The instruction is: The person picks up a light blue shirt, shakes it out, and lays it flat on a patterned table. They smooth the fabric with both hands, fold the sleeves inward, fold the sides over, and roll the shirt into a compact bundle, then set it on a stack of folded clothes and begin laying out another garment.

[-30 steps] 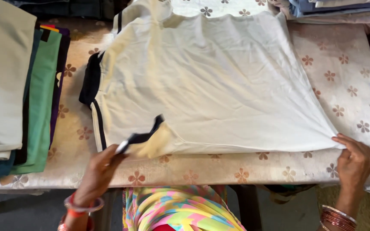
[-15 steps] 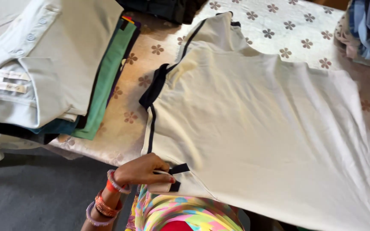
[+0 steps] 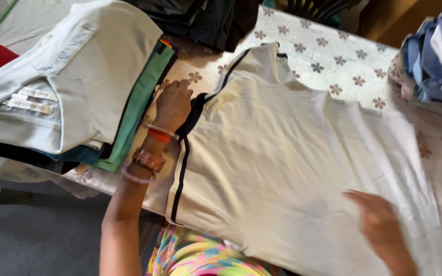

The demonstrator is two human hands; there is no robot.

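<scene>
While it lies spread flat across the table (image 3: 333, 56), the cream shirt (image 3: 303, 158) covers most of the flower-print cloth, its near edge hanging over the table's front and its dark-trimmed collar (image 3: 262, 51) pointing to the far side. A dark stripe (image 3: 181, 174) runs down its left edge. The left hand (image 3: 172, 105) rests on the dark cuff (image 3: 196, 107) of the left sleeve, fingers bent down onto the cloth; whether they pinch it cannot be told. The right hand (image 3: 379, 230) lies loose and flat on the shirt's lower right part, blurred, grasping nothing.

Just left of the left hand stands a stack (image 3: 72, 97) of folded shirts, a pale blue one on top and green and dark ones beneath, its edge close against the sleeve. Dark clothes (image 3: 200, 20) are heaped beyond the collar. At the far right sits a pile of blue clothes (image 3: 436, 56). A bright multicoloured garment (image 3: 200, 255) shows below the table's front edge.
</scene>
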